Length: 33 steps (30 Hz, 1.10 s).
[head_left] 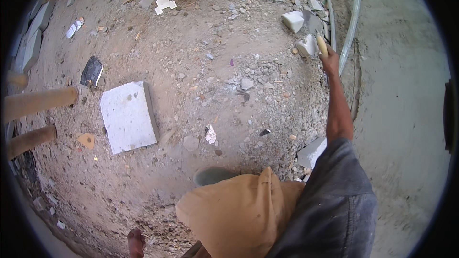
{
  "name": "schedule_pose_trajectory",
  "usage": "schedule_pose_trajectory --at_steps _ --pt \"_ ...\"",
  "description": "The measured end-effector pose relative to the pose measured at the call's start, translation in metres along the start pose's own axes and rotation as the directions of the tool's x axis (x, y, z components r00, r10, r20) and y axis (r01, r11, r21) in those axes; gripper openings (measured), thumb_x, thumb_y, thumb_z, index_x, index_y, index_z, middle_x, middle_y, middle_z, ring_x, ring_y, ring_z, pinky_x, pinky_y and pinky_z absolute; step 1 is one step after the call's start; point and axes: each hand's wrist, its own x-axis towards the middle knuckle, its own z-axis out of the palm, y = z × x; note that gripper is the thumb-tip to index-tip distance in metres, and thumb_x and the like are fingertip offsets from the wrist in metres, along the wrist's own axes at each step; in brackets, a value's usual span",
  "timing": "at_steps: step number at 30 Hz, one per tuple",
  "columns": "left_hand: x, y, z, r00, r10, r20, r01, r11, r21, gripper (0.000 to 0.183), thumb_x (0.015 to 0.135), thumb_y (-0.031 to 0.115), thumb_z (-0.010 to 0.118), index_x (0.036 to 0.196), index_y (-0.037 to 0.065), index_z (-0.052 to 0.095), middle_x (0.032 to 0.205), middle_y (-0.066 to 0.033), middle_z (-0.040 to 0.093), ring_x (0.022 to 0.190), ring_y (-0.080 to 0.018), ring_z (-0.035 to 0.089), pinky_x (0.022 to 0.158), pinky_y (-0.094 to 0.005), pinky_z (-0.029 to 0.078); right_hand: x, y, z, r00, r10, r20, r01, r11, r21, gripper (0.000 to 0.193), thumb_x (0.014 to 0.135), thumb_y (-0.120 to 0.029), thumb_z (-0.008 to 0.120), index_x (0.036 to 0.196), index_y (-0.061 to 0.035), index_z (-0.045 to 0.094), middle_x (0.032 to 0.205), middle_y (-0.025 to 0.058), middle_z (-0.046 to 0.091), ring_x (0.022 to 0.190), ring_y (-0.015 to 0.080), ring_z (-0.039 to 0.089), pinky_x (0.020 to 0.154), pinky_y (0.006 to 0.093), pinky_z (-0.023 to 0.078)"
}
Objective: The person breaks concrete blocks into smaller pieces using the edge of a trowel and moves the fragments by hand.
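Observation:
My right arm stretches forward to the far right. My right hand (330, 60) is wrapped round the pale wooden handle of a trowel (322, 46). The trowel's grey blade lies against two broken pieces of white block, one beyond (293, 21) and one nearer (306, 46). At the bottom edge, left of my body, my left hand (136, 240) hangs low over the ground. Its fingers look curled in, and no object shows in them. Tan cloth (239, 215) over my body hides part of the ground between my arms.
A white block slab (129, 117) lies on the dirt left of centre. Brown posts (43, 103) jut in at the left. A clear hose (357, 5) and thin pipe (329, 9) run beside a grey wall-like surface (401, 114). Another broken white block (311, 153) sits by my right sleeve.

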Motion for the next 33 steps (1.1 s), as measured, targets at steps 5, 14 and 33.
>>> schedule_pose_trajectory --at_steps 5,14,33 --pt "-0.005 -0.007 0.013 0.996 -0.023 0.081 0.020 0.999 0.039 0.032 0.095 0.029 0.051 0.067 0.015 0.044 0.050 0.0042 0.037 0.036 -0.0063 0.028 0.033 -0.0237 0.020 -0.019 -0.067 -0.028 0.875 -0.327 0.358 0.238 0.933 0.272 0.049 0.074 0.006 0.063 0.123 -0.0041 0.060 0.112 0.0100 0.063 0.100 0.0162 0.059 0.086 0.0314 0.048" --pt "-0.006 0.032 0.000 0.990 0.136 0.040 -0.136 0.991 0.001 0.030 0.095 0.034 0.053 0.072 0.016 0.046 0.050 0.0048 0.038 0.037 -0.0053 0.029 0.034 -0.0225 0.021 0.001 -0.084 0.018 0.985 -0.020 0.173 0.032 0.997 -0.064 0.042 0.075 -0.016 0.070 0.115 -0.0035 0.064 0.095 0.0154 0.070 0.084 0.0225 0.067 0.078 0.0345 0.050" --pt "-0.019 -0.008 0.006 0.997 0.044 0.058 -0.049 0.996 0.074 0.030 0.094 0.033 0.051 0.073 0.012 0.049 0.053 0.0054 0.039 0.040 -0.0043 0.031 0.035 -0.0221 0.023 -0.087 -0.043 -0.093 0.823 0.138 0.550 -0.409 0.816 0.408 0.052 0.073 -0.003 0.072 0.123 -0.0023 0.059 0.080 -0.0010 0.062 0.060 0.0023 0.048 0.052 0.0179 0.037"
